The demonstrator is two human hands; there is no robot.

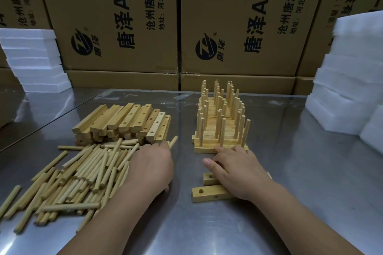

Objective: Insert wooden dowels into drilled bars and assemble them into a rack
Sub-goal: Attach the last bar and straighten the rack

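Drilled bars point(209, 192), two in number, lie side by side at the middle of the steel table point(310, 172), towards its front edge, with their holes exposed at the left ends. The right hand point(238, 174) rests palm-down across them, fingers spread and straight, gripping nothing. Its forefinger touches the nearest bar of the assembled row point(221, 118), probably to steady the loose bars and keep the row aligned. That row, with its dowels standing upright, runs back from the hand towards the rear edge. The left hand point(153, 165) lies on the right side of the loose dowel pile point(83, 176), which spreads towards the front left corner. Its fingers curl down out of sight, and one dowel point(173, 142) projects beyond them. Whether it is gripped cannot be told. Judged step: fetching dowels for the two bars. Stacked undoweled bars point(124, 122) sit behind the pile, within reach. Cardboard cartons point(238, 27) and foam slabs point(35, 60) line the rear.
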